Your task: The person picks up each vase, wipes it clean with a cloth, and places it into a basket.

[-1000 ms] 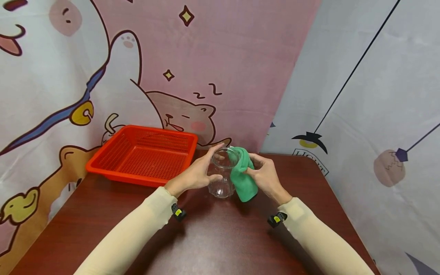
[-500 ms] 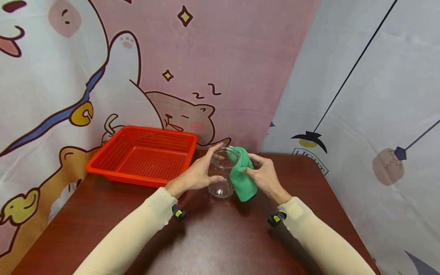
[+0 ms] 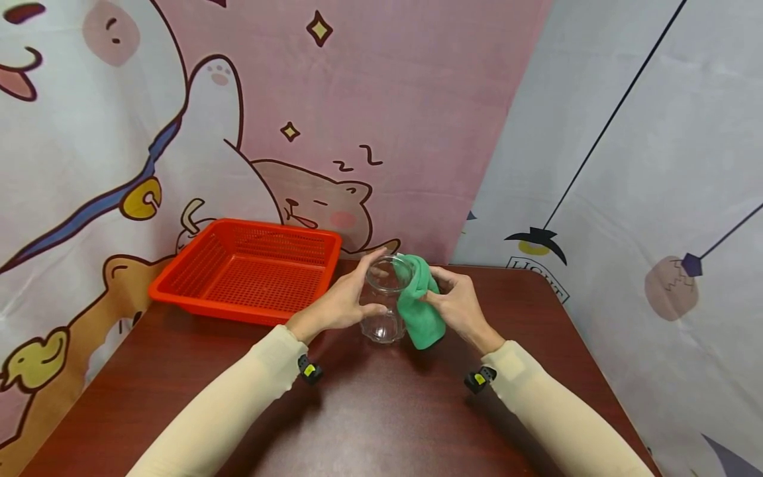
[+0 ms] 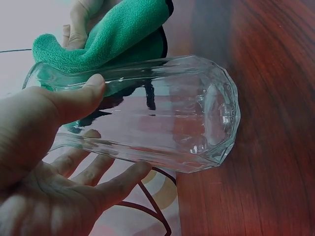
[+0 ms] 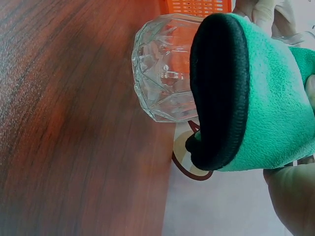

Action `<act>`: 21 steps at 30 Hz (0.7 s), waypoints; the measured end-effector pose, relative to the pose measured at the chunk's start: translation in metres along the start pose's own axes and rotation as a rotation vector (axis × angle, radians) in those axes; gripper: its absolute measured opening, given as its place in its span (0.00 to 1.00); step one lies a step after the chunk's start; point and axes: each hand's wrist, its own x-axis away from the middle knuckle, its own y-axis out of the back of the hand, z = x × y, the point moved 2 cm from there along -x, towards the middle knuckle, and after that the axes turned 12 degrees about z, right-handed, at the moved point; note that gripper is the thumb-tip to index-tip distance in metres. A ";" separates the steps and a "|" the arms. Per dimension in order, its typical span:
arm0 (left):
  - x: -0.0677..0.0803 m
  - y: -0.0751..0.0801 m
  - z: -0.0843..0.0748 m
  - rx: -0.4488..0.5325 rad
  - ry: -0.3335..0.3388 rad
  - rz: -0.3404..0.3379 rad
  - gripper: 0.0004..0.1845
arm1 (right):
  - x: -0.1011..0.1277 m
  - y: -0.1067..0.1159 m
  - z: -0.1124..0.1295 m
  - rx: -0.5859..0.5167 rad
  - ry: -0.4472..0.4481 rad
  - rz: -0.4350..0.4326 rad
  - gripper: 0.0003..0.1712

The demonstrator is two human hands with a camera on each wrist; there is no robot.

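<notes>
a dark red wood table (image 3: 369,424) stands by cartoon cat curtains (image 3: 179,132). the red basket (image 3: 247,268) sits far left. in the middle, the left hand (image 3: 340,305) grips the glass jar (image 3: 386,301); the right hand (image 3: 456,305) pinches the green cloth (image 3: 420,311), hiding the jar's right side.

You have a dark red-brown wood-grain worktop (image 3: 369,411) in front of you, and an orange perforated basket (image 3: 247,268) stands on its far left part, close against the backdrop. Behind it hangs a pink cartoon-animal cloth (image 3: 334,119), and to your right a pale grey cloth (image 3: 656,165) printed with hanging lamps.
</notes>
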 end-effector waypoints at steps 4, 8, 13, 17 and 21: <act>0.000 0.000 0.000 0.000 0.007 0.001 0.65 | 0.000 0.000 -0.001 0.012 0.000 0.001 0.29; -0.001 0.000 -0.001 -0.004 0.018 0.003 0.65 | -0.001 0.000 -0.001 0.016 -0.008 0.000 0.29; 0.000 0.000 0.000 -0.014 0.017 0.000 0.65 | -0.001 0.000 -0.003 0.036 0.011 -0.003 0.28; -0.001 -0.001 0.002 -0.021 0.017 -0.002 0.65 | -0.001 -0.002 -0.004 0.045 0.031 0.006 0.28; -0.001 -0.001 0.004 -0.023 0.013 -0.003 0.65 | -0.001 -0.003 -0.003 0.059 0.045 0.016 0.27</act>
